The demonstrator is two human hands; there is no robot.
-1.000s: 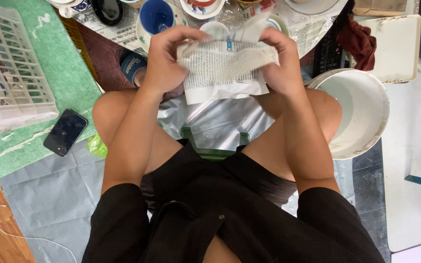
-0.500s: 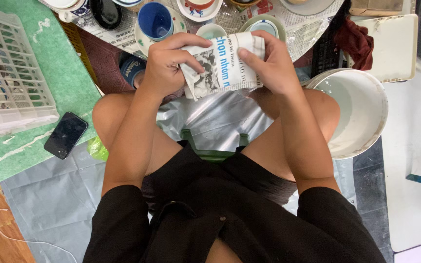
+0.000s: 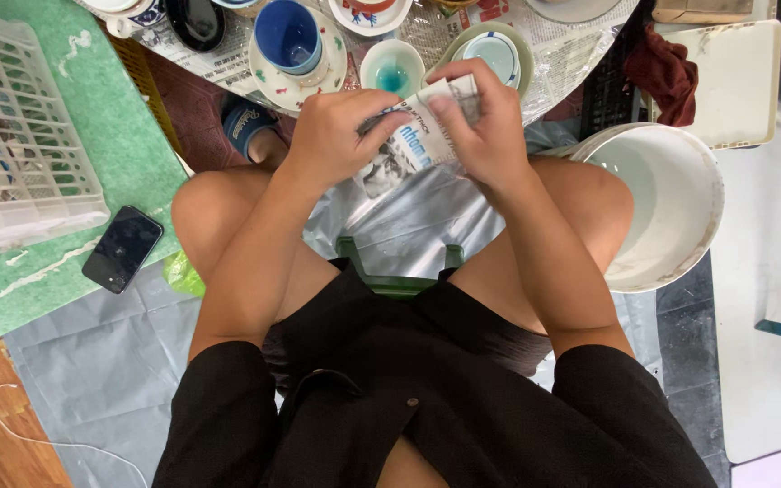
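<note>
Both hands hold a newspaper bundle (image 3: 413,136) at upper centre of the frame, above the knees. The left hand (image 3: 336,136) closes its grip on the bundle's lower-left end; the right hand (image 3: 490,126) pinches the upper-right end, fingers (image 3: 449,107) curled over the paper. The bundle's long axis runs from lower left to upper right, between the two grips, equally near each. A teal bowl (image 3: 392,70) lies just beyond; a white bucket (image 3: 671,194) stands at right.

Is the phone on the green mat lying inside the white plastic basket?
No. The phone lies flat on the green mat, outside and just below the white basket.
</note>
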